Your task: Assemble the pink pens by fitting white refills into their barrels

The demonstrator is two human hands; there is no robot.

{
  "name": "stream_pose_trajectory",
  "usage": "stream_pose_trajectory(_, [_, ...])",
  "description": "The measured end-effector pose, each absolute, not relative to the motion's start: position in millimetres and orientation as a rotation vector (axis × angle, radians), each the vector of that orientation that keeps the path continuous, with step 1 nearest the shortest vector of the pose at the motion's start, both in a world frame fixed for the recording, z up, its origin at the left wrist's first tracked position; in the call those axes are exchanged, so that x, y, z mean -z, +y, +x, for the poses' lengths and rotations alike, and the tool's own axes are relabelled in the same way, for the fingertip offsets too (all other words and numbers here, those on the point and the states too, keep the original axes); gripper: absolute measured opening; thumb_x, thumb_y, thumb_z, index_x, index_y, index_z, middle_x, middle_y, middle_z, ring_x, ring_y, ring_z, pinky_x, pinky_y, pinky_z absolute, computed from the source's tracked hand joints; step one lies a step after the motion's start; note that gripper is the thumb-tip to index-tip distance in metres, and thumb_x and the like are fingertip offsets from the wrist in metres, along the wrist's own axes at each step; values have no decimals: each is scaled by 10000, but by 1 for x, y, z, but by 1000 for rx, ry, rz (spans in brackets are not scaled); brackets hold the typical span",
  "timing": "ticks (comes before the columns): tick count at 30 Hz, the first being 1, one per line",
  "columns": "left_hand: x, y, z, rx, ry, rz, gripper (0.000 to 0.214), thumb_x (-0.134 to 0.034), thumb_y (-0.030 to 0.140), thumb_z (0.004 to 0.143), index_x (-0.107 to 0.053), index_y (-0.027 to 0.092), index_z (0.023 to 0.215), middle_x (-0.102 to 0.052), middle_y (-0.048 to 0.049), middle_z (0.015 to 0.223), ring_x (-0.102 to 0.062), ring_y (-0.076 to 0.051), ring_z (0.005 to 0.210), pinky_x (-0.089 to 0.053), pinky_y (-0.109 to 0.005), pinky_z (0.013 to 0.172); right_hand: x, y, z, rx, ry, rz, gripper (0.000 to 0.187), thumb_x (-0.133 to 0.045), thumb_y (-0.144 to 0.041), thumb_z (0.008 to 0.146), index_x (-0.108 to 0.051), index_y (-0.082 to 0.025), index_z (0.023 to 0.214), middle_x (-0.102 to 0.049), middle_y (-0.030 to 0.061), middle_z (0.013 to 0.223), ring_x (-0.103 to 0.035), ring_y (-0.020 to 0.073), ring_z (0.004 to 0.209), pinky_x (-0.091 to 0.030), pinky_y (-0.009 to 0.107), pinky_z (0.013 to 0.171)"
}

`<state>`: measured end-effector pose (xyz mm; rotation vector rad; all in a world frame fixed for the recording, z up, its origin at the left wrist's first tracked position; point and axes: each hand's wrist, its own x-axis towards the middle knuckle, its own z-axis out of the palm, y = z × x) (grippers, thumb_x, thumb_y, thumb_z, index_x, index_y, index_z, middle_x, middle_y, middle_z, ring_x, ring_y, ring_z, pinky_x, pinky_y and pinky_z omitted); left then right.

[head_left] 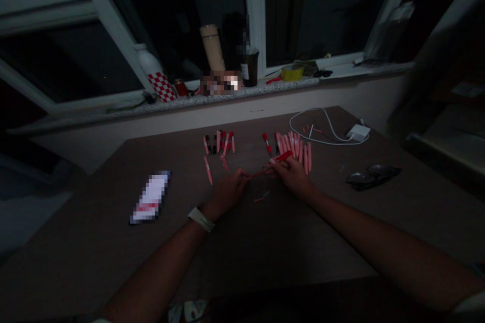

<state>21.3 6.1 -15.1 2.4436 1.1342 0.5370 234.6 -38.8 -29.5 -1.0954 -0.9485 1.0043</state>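
Observation:
My left hand (229, 191), with a pale watch on its wrist, pinches the end of a thin red refill (257, 173) over the brown table (113, 242). My right hand (290, 174) is closed round a red pen barrel (282, 157) at the refill's other end. A row of pink and red pens (293, 145) lies just behind my right hand. A second, smaller group of pens (220, 142) lies behind my left hand, with a loose pink pen (208, 170) beside it. Small pen parts (262, 197) lie between my wrists.
A phone (150, 197) lies flat at the left. A white charger with its coiled cable (329, 128) and dark sunglasses (371, 175) sit at the right. The windowsill (113, 111) behind holds bottles, a cup and a yellow tape roll (292, 72).

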Motion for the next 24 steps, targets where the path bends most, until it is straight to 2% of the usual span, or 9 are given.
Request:
stream_pose_trajectory(5, [16, 6, 21, -531, 1150, 2469, 211, -444, 388, 970, -562, 217, 1005, -682, -51, 876, -645, -234, 800, -391, -294, 633, 25, -38, 238, -894, -882, -1103, 397, -741, -569, 702, -595, -219, 818, -706, 17, 767, -661, 153, 599, -551, 271, 521])
stream_pose_trajectory(15, [12, 1, 22, -529, 1184, 2475, 193, -463, 367, 972, -563, 207, 1012, -687, -63, 894, -652, -237, 799, -389, -286, 634, 26, -34, 245, -742, -778, -1126, 420, -672, -601, 740, -549, -215, 849, -620, -37, 617, -602, 115, 503, -511, 226, 459])
stream_pose_trajectory(24, [16, 1, 19, -515, 1293, 2510, 176, -464, 339, 977, -568, 215, 1048, -694, -55, 924, -667, -217, 825, -440, -286, 663, 26, -33, 248, -729, -659, -1114, 451, -645, -612, 740, -496, -201, 852, -610, -46, 673, -608, 105, 498, -505, 201, 406])
